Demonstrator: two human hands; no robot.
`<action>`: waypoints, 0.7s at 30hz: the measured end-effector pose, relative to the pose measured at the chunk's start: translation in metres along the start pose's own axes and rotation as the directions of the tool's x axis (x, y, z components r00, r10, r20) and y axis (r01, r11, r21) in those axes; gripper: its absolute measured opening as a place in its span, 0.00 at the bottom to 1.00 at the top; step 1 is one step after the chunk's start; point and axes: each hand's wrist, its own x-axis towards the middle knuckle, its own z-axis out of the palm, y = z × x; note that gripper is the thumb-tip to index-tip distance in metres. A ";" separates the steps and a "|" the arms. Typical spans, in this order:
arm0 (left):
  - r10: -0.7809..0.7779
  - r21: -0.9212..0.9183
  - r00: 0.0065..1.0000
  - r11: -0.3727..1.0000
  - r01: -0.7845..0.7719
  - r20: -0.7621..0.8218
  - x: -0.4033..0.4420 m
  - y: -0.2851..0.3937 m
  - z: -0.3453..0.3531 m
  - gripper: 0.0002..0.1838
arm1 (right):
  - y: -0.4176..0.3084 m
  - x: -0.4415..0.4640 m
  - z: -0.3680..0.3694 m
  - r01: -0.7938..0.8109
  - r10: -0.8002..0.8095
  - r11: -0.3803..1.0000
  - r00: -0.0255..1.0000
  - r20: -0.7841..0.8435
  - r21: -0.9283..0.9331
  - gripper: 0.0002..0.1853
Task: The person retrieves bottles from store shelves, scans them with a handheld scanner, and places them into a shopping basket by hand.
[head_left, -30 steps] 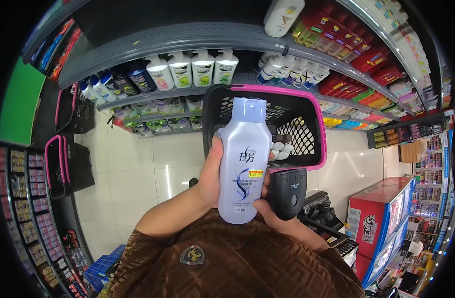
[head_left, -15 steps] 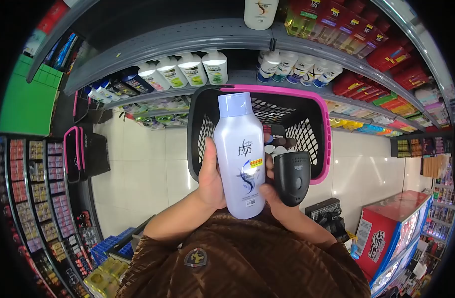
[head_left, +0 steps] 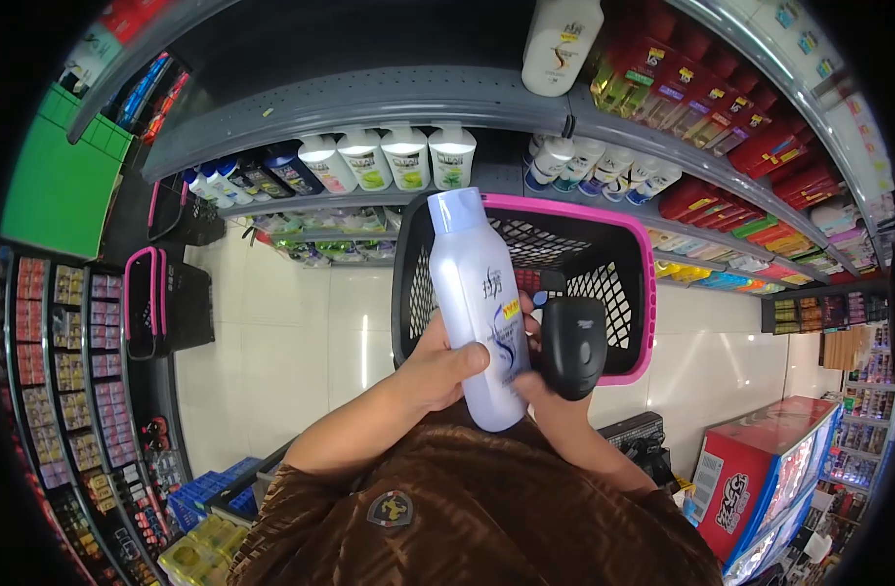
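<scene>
The left hand (head_left: 437, 366) is closed around the pale lavender shampoo bottle (head_left: 478, 313), its thumb across the lower front. The right hand (head_left: 557, 398) holds the bottle's lower right side between thumb and fingers. A black handheld device (head_left: 573, 349) sits against the right hand; how it is secured, I cannot tell. The shampoo bottle is at the centre of the frame, cap tilted toward the upper left, in front of a black shopping basket with a pink rim (head_left: 650, 293). White pump bottles (head_left: 405, 159) line a shelf (head_left: 496, 179) above.
</scene>
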 end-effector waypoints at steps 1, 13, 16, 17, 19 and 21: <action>0.012 -0.038 0.999 0.999 -0.014 -0.053 0.000 0.006 -0.005 0.54 | -0.006 0.000 0.013 0.030 -0.030 0.999 0.999 0.021 0.018 0.36; -0.055 0.338 0.997 0.938 0.072 -0.060 -0.044 0.058 -0.039 0.50 | 0.008 -0.031 0.092 -0.028 0.057 0.980 0.988 0.143 -0.198 0.36; -0.032 0.454 0.997 0.889 0.061 -0.071 -0.056 0.075 -0.042 0.46 | 0.018 -0.037 0.117 0.002 0.010 0.995 0.994 0.113 -0.098 0.37; -0.011 0.462 0.998 0.886 0.035 -0.056 -0.061 0.080 -0.043 0.46 | 0.018 -0.039 0.125 0.004 0.007 0.995 0.994 0.109 -0.099 0.37; 0.007 0.472 0.999 0.881 0.013 -0.041 -0.070 0.088 -0.047 0.46 | 0.018 -0.042 0.141 0.008 0.001 0.997 0.994 0.108 -0.082 0.37; 0.036 0.477 0.999 0.879 -0.017 -0.031 -0.077 0.093 -0.050 0.45 | 0.022 -0.044 0.145 0.010 0.004 0.994 0.992 0.130 -0.110 0.37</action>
